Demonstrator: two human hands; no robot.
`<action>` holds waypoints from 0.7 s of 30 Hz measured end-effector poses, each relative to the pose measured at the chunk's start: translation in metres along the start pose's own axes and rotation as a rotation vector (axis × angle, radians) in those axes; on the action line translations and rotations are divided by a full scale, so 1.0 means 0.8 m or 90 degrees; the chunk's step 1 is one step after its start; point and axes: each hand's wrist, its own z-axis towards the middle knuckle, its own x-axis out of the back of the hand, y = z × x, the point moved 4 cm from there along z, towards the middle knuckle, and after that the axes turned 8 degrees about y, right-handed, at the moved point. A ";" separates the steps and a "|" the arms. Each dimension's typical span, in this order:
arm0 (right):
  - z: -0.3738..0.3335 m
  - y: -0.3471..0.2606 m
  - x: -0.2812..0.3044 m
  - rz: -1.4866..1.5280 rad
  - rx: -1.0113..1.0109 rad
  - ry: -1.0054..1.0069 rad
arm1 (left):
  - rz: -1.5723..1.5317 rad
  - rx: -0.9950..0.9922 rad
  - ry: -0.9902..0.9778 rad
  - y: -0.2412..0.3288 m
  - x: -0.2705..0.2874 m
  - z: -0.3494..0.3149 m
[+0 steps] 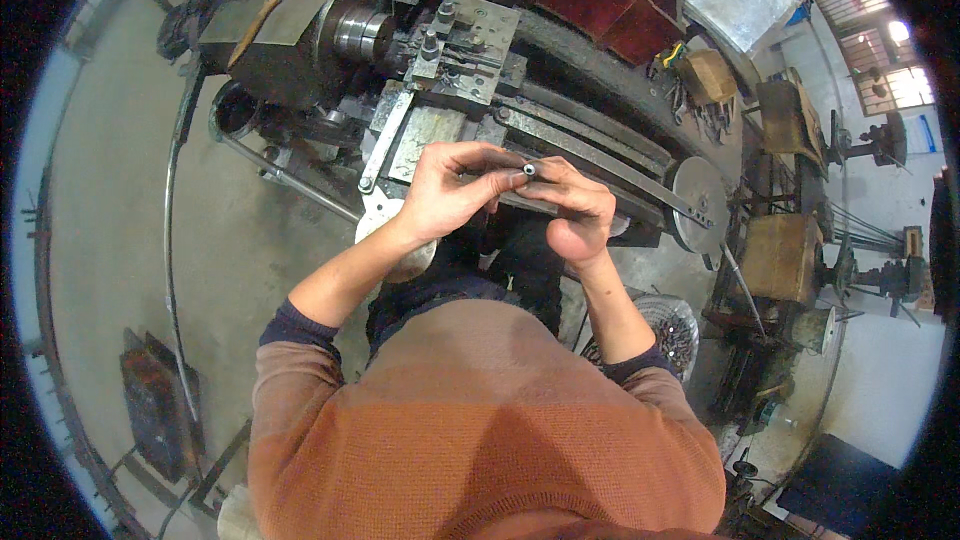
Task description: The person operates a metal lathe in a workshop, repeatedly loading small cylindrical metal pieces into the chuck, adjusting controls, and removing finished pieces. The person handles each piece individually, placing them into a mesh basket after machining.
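Note:
In front of my body, my left hand (pixel 455 188) and my right hand (pixel 578 202) meet with their fingertips together. Pinched between them is a small metal ring-like part (pixel 529 169), its end with a dark hole facing up. Fingers cover the rest of the part, so its length cannot be made out. Beneath and beyond both hands runs a lathe, with its chuck (pixel 362 36) at the upper left and a tool post (pixel 430 48) on the carriage. A flat lever bar (pixel 388 140) lies left of my left hand.
A wooden-handled brush (pixel 257 28) rests on the headstock. Behind the bed stands a dark red tray (pixel 590 15) with small metal pieces. A round disc (pixel 700 198) is at the bed's right end, hand tools (pixel 708 120) beyond it. A basket of parts (pixel 672 330) sits near my right elbow.

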 end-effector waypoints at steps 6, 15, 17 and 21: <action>0.001 0.002 0.003 -0.012 -0.013 0.015 | 0.023 0.012 0.000 0.001 -0.002 0.003; 0.068 0.033 0.100 -0.301 0.060 0.027 | 0.267 -0.099 0.306 0.015 0.126 -0.024; 0.117 0.058 0.139 -0.380 0.115 0.064 | 0.204 -0.043 0.345 0.001 0.158 -0.031; 0.213 0.070 0.172 -0.568 -0.028 0.150 | 0.277 -0.088 0.356 -0.015 0.196 -0.037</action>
